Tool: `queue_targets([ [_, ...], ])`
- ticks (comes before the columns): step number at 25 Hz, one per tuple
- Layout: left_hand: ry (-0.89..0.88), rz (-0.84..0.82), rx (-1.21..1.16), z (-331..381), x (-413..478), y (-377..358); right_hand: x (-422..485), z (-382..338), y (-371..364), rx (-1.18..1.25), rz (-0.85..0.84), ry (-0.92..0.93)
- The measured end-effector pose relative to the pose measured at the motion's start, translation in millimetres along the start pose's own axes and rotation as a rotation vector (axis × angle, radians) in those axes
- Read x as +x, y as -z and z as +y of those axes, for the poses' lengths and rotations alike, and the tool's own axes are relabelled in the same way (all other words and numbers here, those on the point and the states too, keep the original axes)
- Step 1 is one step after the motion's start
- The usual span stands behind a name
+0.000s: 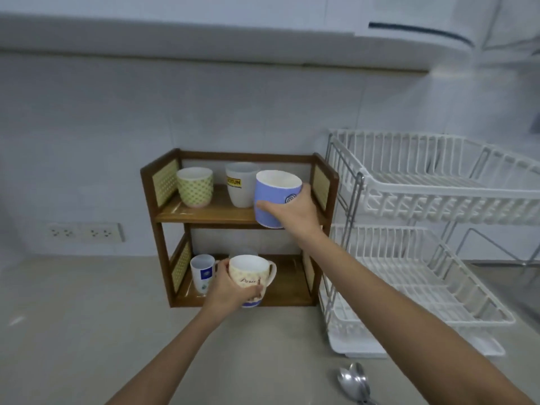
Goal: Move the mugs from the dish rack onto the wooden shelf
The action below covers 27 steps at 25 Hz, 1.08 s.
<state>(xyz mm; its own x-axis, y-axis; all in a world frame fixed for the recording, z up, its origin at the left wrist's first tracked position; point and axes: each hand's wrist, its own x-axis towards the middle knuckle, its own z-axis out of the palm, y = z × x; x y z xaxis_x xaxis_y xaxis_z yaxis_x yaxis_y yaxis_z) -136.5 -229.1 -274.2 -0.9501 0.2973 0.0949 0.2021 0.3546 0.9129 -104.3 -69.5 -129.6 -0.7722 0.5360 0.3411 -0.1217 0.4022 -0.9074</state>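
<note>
Gripping a blue mug (277, 199) and a cream mug (250, 277), both hands reach the wooden shelf (204, 213).

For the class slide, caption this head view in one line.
Both hands set mugs on the wooden shelf: blue mug on top, cream mug below.

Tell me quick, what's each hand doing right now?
Left hand: closed around the cream Paris mug at the lower shelf.
Right hand: closed around the blue mug at the upper shelf.
</note>
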Motion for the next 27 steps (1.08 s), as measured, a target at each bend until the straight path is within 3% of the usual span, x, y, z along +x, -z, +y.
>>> queue_targets([
  [5,-0.033,-0.089,0.106,-3.5,29.6,2.4,74.9,9.7,-15.8,-0.242,0.129,-0.126],
  [12,-0.031,-0.166,0.102,-4.7,49.9,-4.9,99.8,35.6,-16.9,-0.248,0.157,-0.19],
  [15,-0.017,-0.157,0.04,-0.8,55.4,-17.0,74.1,32.2,-21.2,-0.242,0.255,-0.012],
  [17,-0.022,-0.155,0.065,0.8,56.9,-25.7,24.1,48.4,-22.5,-0.282,0.388,0.238],
  [19,-0.021,-0.161,0.119,1.0,59.9,-34.9,-47.2,88.4,-24.9,-0.34,0.416,0.335],
  [21,-0.019,-0.155,0.143,-0.4,62.6,-46.1,-121.7,140.4,-22.4,-0.404,0.286,0.184],
  [24,-0.013,-0.155,0.217,-2.5,64.9,-65.6,-185.5,205.5,-18.9,-0.67,-0.104,-0.079],
  [27,0.006,-0.134,0.254,-10.2,63.8,-89.2,-199.6,233.4,-21.6,-0.878,-0.362,-0.069],
])
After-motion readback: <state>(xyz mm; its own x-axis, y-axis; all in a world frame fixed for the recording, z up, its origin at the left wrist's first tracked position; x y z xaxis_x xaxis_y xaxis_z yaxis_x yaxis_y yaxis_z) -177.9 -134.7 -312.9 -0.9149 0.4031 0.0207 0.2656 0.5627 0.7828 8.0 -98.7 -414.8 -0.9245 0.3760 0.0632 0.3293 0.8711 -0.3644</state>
